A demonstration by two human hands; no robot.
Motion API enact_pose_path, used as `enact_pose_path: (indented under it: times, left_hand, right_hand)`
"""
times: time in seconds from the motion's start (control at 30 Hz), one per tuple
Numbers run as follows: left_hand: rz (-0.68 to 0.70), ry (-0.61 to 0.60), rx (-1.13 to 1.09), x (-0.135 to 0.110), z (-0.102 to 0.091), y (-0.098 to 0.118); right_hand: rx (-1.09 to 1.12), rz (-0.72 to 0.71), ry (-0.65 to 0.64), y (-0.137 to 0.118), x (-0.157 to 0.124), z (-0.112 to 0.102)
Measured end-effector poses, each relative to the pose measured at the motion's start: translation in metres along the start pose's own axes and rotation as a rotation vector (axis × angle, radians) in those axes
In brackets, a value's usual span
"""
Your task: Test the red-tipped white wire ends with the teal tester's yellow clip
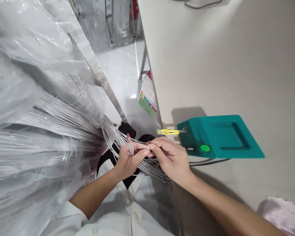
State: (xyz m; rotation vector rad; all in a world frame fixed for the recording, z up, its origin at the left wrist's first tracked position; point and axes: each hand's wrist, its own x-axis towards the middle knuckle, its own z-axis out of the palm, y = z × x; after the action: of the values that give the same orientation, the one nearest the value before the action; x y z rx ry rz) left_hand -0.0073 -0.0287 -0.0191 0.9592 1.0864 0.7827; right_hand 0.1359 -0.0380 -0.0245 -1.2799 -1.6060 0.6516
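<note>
My left hand (129,160) is closed round a few thin clear tubes (130,146) whose ends stick up between its fingers. My right hand (169,155) pinches one of these strands at its fingertips, touching my left thumb. The strands run from a large bundle of clear tubes (64,121) wrapped in plastic sheeting on the left. Just beyond my right hand stands a teal box-shaped device (221,136) with a green button (205,148) and a yellow-handled piece (167,131) sticking out of its left side.
The device sits on a pale table (223,59) whose edge runs past my hands. A black cable (211,161) leaves the device. A colourful carton (148,103) lies on the floor under the table. A pink cloth (285,213) lies at the lower right. A metal trolley (118,23) stands far back.
</note>
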Motion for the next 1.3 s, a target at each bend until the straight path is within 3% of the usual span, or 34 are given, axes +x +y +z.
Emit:
enact_pose_path:
  times: [0.2,0.47,0.63,0.8,0.9,1.0,1.1,1.2,1.3]
  left_hand:
    - [0.012,-0.021,-0.007,0.002,-0.001,-0.007]
    - [-0.025,0.015,0.030,0.001,0.001,-0.009]
    - [-0.007,0.077,-0.002,0.004,-0.002,-0.007]
    - [-0.016,0.059,-0.080,0.005,-0.005,0.002]
    - [-0.010,-0.030,-0.029,0.004,-0.005,0.005]
    - [-0.006,-0.129,0.081,0.005,-0.006,0.006]
    - [-0.030,-0.165,0.135,0.008,-0.006,0.005]
    - [0.008,-0.144,0.163,0.009,-0.005,0.001]
    - [0.048,-0.077,0.180,0.011,-0.003,-0.003]
  right_hand:
    - [-0.481,-0.423,-0.041,0.006,0.004,-0.011]
    - [-0.725,-0.681,-0.145,0.008,0.010,-0.022]
    - [-0.745,-0.645,-0.295,0.006,0.010,-0.025]
    - [-0.368,-0.244,-0.161,0.001,0.009,-0.024]
    - [-0.176,-0.109,-0.193,-0.001,0.011,-0.024]
    - [-0.140,-0.190,-0.261,-0.001,0.013,-0.025]
    - [-0.379,-0.365,-0.255,-0.001,0.013,-0.025]
    - [-0.643,-0.493,-0.234,-0.002,0.012,-0.025]
    - [-0.675,-0.493,-0.279,-0.008,0.013,-0.028]
